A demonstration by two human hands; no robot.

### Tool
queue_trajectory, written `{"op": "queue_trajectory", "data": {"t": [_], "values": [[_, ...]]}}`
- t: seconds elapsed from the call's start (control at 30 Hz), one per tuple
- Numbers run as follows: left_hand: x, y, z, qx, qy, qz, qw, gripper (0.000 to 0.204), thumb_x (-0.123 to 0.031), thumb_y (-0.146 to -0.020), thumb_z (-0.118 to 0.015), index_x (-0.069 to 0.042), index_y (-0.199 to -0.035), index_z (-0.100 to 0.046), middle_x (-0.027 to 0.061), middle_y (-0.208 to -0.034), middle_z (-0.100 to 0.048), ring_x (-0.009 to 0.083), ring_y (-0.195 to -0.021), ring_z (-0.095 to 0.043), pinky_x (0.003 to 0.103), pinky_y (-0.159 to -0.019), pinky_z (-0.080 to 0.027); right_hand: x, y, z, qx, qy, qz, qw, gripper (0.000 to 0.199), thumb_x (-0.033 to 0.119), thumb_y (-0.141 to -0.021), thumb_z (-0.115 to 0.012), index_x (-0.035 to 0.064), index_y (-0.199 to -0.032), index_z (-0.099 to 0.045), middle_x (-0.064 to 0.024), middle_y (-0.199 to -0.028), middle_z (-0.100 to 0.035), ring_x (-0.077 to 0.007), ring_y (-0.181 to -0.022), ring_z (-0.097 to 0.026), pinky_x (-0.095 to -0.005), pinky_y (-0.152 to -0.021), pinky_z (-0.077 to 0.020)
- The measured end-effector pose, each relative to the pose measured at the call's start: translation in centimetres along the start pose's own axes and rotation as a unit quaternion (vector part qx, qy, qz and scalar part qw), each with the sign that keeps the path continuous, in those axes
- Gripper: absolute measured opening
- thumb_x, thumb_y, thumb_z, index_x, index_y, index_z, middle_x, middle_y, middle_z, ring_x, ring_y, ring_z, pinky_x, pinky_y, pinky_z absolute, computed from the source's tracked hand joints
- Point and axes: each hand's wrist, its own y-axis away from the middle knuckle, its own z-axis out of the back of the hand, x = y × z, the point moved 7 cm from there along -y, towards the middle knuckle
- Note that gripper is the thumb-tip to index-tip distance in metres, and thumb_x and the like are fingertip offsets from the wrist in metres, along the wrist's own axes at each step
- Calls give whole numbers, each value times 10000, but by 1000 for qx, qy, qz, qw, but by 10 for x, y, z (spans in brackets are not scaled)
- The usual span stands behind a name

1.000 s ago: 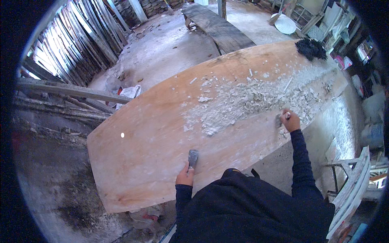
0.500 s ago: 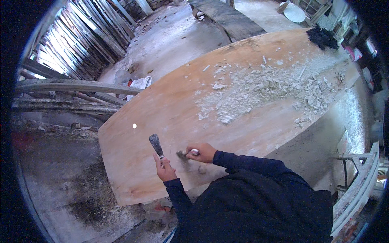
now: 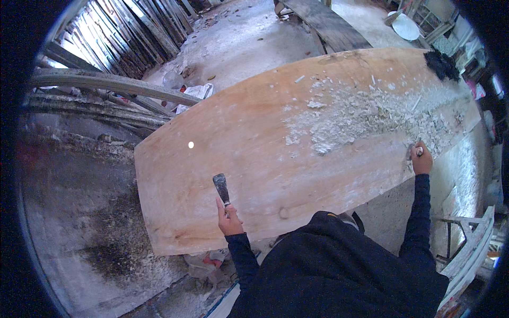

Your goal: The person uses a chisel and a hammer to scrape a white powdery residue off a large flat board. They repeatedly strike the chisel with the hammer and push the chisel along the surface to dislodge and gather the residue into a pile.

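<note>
My left hand point(image 3: 230, 220) is closed round the handle of a putty knife point(image 3: 220, 184), its grey blade pointing up and away from me over the board. Far to the right, my right hand point(image 3: 422, 163) grips a scraper point(image 3: 410, 152); its pale handle end shows, but most of its blade is hidden. That hand is at the near right edge of the large wooden board point(image 3: 233, 138), beside the pale flakes. A heap of whitish flakes and powder point(image 3: 350, 119) covers the board's right part.
A black bristly clump point(image 3: 442, 65) lies at the board's far right corner. Curved timber beams point(image 3: 116, 85) stand at the left. A dark plank bench point(image 3: 328, 24) is beyond the board. A white wooden frame point(image 3: 469, 249) stands at the lower right, and a plastic bag point(image 3: 204, 265) lies below the board.
My right hand has swung with its scraper from the board's near middle out to the right edge by the flakes. The left hand still holds the putty knife up; the view has shifted.
</note>
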Motion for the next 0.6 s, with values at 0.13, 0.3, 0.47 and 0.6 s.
{"op": "queue_trajectory", "data": {"t": [0.13, 0.3, 0.47, 0.6], "values": [[-9, -8, 4, -2, 0, -23, 1000, 517, -189, -837, -495, -162, -1322, -317, 10, -675, -507, 62, -476, -418, 208, -368, -390, 67, 47, -68, 76, -320, 59, 943, 77, 90, -756, -564, 42, -703, -537, 0, -644, -520, -93, -625, -499, -266, -548, -427], [-16, -15, 10, -33, 32, -45, 998, 528, -205, -844, -502, -150, -1328, -299, 17, -700, -516, 56, -469, -417, 195, -364, -376, 319, 177, -166, 461, -512, 70, 721, 180, 166, -718, -651, 54, -853, -609, -30, -769, -619, -126, -714, -572, -276, -668, -454], [-29, -2, 10, -35, 55, -55, 996, 516, -206, -852, -493, -145, -1327, -302, 19, -701, -507, 50, -472, -413, 190, -363, -369, 380, 215, -204, 407, -434, 214, 774, 182, 216, -752, -628, 56, -824, -582, -76, -721, -601, -171, -655, -582, -311, -608, -461], [-25, 27, 2, -31, 54, -14, 998, 512, -189, -846, -492, -145, -1323, -311, 14, -695, -500, 51, -477, -407, 193, -368, -378, 275, 186, -215, 489, -545, -28, 680, 154, 181, -775, -625, 42, -821, -579, -11, -703, -579, -85, -632, -563, -231, -539, -492]]}}
